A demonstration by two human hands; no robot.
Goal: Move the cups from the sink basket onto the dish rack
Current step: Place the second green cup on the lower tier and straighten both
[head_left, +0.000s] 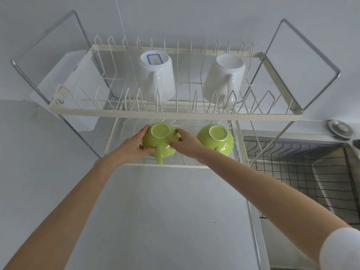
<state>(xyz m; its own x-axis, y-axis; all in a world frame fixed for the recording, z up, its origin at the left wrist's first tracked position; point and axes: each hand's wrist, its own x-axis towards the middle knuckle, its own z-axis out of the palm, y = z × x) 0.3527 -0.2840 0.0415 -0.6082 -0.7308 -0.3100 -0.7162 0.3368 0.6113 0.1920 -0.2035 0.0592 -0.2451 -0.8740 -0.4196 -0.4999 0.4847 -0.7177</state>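
Observation:
A green cup (160,141) sits upside down on the lower tier of the two-tier dish rack (175,114), its handle pointing toward me. My left hand (136,147) grips its left side and my right hand (185,142) grips its right side. A second green cup (215,140) rests upside down to the right on the same tier. Two white mugs stand inverted on the upper tier, one (157,75) at the middle and one (224,78) to the right. The wire sink basket (292,162) at the right shows no cups.
A white cutting board (74,84) leans at the rack's left end. A metal sink strainer lid (341,128) lies on the ledge behind the sink. Grey countertop (165,211) spreads in front of the rack, and chrome frame loops rise at both rack ends.

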